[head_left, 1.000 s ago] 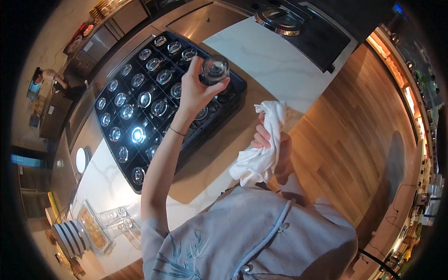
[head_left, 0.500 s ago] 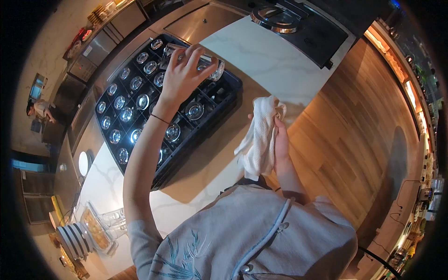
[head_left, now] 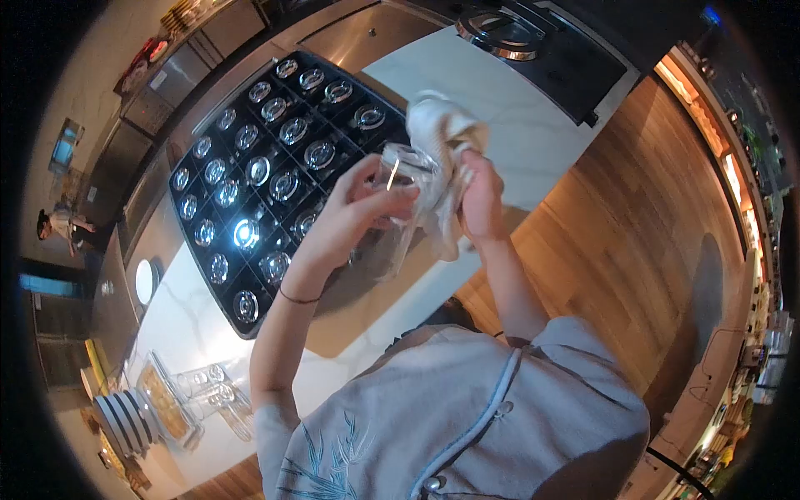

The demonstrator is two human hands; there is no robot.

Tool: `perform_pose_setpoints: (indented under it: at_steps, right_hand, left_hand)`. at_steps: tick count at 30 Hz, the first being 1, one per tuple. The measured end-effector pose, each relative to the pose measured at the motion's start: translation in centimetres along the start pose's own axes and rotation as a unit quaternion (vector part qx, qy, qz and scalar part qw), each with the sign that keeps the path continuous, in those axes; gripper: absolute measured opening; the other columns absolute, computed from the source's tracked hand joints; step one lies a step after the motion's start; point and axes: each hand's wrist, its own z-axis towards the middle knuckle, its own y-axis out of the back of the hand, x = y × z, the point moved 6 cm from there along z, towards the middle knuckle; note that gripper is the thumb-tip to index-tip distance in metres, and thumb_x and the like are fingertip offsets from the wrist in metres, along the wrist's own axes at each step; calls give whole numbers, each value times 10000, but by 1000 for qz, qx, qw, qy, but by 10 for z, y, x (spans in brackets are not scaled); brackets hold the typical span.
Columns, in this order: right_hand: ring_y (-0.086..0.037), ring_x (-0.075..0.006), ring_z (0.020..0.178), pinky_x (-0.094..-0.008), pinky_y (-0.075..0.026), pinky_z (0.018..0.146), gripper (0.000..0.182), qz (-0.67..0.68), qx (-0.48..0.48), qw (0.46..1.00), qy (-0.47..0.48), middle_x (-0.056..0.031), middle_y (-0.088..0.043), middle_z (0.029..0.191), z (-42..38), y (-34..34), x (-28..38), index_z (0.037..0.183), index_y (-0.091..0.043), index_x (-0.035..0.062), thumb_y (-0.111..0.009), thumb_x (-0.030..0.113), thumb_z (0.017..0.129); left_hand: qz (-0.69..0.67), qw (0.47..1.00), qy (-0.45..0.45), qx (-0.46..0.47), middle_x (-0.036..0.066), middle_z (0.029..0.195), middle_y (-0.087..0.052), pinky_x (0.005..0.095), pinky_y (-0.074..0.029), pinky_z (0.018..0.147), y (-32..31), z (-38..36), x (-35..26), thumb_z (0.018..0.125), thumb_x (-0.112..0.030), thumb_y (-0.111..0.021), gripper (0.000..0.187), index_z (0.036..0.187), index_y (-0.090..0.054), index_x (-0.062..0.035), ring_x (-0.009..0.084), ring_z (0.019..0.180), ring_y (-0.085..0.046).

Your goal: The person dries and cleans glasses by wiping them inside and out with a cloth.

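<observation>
My left hand [head_left: 346,215] is wrapped around a clear drinking glass [head_left: 397,248], holding it tilted in front of the rack. In my right hand [head_left: 482,198] is a white cloth [head_left: 442,125], bunched up and pressed close to the rim end of the glass. Just beyond and left of my left hand lies a black divided glass rack [head_left: 267,231]. Most of its compartments hold upside-down glasses with round bases [head_left: 284,185] facing up. My left forearm and the held glass hide the near right corner of the rack.
Several glasses [head_left: 218,392] stand at the lower left, near a clear food container [head_left: 162,400] and striped stacked plates [head_left: 125,425]. A black appliance with a round lid [head_left: 500,35] is at the counter's far end. Another person [head_left: 62,225] is far off left.
My left hand has brought the glass from over the rack down and right, towards the cloth. My right hand has raised the cloth to meet it.
</observation>
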Motion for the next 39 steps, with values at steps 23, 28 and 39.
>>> perform_pose_setpoints:
  at_steps: [23,28,39]
  right_hand:
    - [-538,-269,970,-383,-401,899,529,83,43,995,29,-129,-563,1033,-13,-77,-20,1066,-516,-3,-230,411,901]
    - [-518,-275,994,-374,-396,859,352,-358,308,846,246,-150,-554,1065,-45,-130,-32,1124,-565,85,-506,299,852]
    - [-483,-336,1088,-434,-363,927,421,-360,403,805,243,-162,-533,1139,-98,-100,-44,1159,-557,98,-640,102,747]
  left_hand:
    - [-283,952,37,-110,59,811,-589,291,-441,637,36,-77,60,822,-637,-343,614,1026,-493,-78,185,739,-611]
    - [-292,941,-30,-166,62,906,-574,287,-432,644,41,-73,59,789,-729,-210,757,1133,-444,-96,169,807,-564]
    - [-254,897,-164,-324,180,1044,-547,354,-462,840,83,-91,45,804,-705,-242,827,1132,-393,39,243,944,-570]
